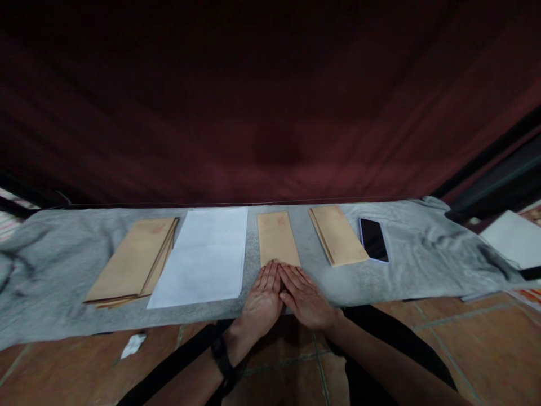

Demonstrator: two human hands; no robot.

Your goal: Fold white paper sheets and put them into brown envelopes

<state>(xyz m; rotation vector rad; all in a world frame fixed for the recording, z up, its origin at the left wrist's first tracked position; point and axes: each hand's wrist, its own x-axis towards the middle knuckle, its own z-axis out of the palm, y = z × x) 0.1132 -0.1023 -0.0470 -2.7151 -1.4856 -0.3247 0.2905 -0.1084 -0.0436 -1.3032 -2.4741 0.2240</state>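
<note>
A brown paper envelope (pixel 278 237) with a small red mark lies flat on the grey cloth (pixel 220 317), straight in front of me. My left hand (pixel 264 296) rests with its fingers stretched flat over the envelope's near end. Beside it, my right hand (pixel 305 299) lies flat too, its fingertips touching those of the left. Neither hand is closed around anything. Both hands cover the near edge of the envelope, so that edge is hidden.
Left of the hands lie a stack of white paper (pixel 203 256) and a pile of larger brown envelopes (pixel 135 256). To the right are more brown envelopes (pixel 339 234) and a phone (pixel 374 239). A dark red curtain (pixel 270 141) hangs behind; crumpled white paper (pixel 133 345) is on the tiled floor.
</note>
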